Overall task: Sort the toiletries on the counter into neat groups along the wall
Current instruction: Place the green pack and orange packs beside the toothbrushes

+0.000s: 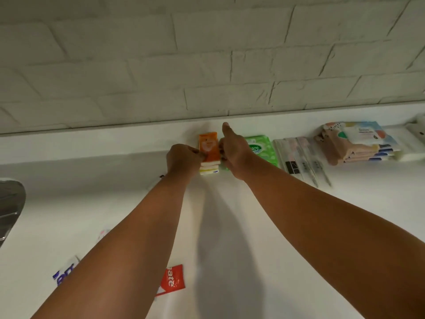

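Row of packs on the counter (230, 226) near the wall (207, 65). At the row's left end, a stack of small tissue packs (208, 155) sits between the left hand (184, 161) and the right hand (232, 153). Just right of it lies a wipes pack (261, 149), partly behind the right hand; next right, flat sachets (299, 157); then a stack of wipes packs (356, 141). At the counter's near edge, 1 toothpaste box (172, 279) lies under the left forearm, with another packet (65, 272) to its left.

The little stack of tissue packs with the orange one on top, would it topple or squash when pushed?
The small stack of tissue packs looks soft and light, so likely squashes slightly. Loose layers could slide apart; both hands, left hand and right hand, steady its sides.
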`<state>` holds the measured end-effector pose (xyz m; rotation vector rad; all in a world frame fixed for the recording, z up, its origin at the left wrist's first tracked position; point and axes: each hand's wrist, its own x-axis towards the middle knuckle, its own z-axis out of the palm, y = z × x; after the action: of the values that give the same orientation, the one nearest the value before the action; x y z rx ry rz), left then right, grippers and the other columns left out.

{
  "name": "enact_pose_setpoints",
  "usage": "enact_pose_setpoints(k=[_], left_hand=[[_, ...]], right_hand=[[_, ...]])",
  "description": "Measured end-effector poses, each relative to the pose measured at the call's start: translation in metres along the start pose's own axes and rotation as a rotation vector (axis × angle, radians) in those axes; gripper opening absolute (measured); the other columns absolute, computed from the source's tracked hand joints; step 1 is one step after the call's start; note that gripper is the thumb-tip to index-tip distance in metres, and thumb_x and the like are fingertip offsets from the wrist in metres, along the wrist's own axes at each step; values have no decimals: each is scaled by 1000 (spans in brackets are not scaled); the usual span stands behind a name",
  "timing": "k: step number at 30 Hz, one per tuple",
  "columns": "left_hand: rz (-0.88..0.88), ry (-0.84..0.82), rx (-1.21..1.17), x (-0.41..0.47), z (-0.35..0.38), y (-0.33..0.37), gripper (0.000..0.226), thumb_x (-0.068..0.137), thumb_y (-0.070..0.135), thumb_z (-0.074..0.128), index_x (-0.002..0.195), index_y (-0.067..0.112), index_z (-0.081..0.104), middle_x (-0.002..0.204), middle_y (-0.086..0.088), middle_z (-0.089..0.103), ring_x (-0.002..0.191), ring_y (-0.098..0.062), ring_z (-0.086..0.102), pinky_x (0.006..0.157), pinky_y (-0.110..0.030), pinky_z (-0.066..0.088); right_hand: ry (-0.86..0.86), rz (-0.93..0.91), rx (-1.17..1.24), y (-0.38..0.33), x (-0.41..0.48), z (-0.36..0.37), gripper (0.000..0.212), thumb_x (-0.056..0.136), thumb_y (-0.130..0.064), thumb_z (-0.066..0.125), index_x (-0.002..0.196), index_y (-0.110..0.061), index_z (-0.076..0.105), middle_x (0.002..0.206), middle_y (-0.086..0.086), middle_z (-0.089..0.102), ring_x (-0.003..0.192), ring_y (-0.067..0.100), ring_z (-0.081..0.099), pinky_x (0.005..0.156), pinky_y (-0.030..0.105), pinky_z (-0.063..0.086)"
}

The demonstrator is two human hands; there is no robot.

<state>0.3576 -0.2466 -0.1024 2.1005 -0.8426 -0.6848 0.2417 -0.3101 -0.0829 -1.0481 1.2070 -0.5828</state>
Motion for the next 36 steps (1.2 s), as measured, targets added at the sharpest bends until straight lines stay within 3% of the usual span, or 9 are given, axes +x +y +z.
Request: enact_pose_setpoints(k=[5,9,12,18,23,27,30,33,36], left_hand=[[-57,-18,-54,-2,2,0,37,80,28,73,111,7,73,106,-10,74,101,-29,68,93,-40,55],[-38,-58,-61,1,3,-1,18,85,14,62,89,5,76,88,-17,74,87,-34,70,87,-48,58],[-59,-57,-92,3,6,-1,15,89,11,60,88,8,74,92,-18,73,88,-34,71,87,-49,58],[-59,-90,-106,-3,13,4,23,88,5,51,95,-1,73,95,-22,71,90,-38,69,89,-52,56],[-77,-112,-122,-4,12,6,26,89,2,48,100,-2,71,99,-22,71,93,-38,69,90,-51,56],[-90,-117,-115,-3,11,5,26,90,5,47,101,-1,71,99,-21,71,93,-37,69,90,-51,56],[-87,-120,-121,-6,9,4,24,92,10,49,99,-3,68,99,-22,70,94,-38,68,89,-51,56],[-67,-98,-103,-12,3,7,24,96,16,50,91,-3,62,92,-19,66,87,-34,64,76,-40,56],[-25,-66,-43,-14,-7,8,25,97,20,50,76,7,52,73,-6,53,76,-25,53,61,-30,40]], right_hand=[[-32,54,51,-2,6,10,49,100,-55,37,86,-13,58,86,11,68,85,30,70,89,51,56],[-83,117,179,-5,7,14,50,99,-55,38,100,-8,57,107,18,70,97,34,71,90,55,54],[-83,145,191,-6,10,16,55,98,-58,39,108,-7,58,107,16,71,95,33,71,89,55,55],[-54,174,193,-11,9,19,49,93,-61,46,97,-15,60,88,10,70,90,31,71,90,55,54],[-67,194,206,-8,9,17,61,88,-68,46,110,-13,64,101,12,74,90,32,73,87,56,54],[-92,183,241,-6,8,13,55,92,-66,44,93,-13,56,106,14,72,91,32,73,85,55,56],[-121,129,139,-9,3,14,54,95,-62,42,105,-13,61,105,14,71,95,33,71,88,53,55],[-90,47,-43,-14,-6,16,46,97,-58,42,93,-15,59,99,13,70,96,33,70,91,50,55],[-94,1,-156,-16,-12,18,56,95,-62,40,104,-11,63,103,15,71,97,33,69,96,51,52]])
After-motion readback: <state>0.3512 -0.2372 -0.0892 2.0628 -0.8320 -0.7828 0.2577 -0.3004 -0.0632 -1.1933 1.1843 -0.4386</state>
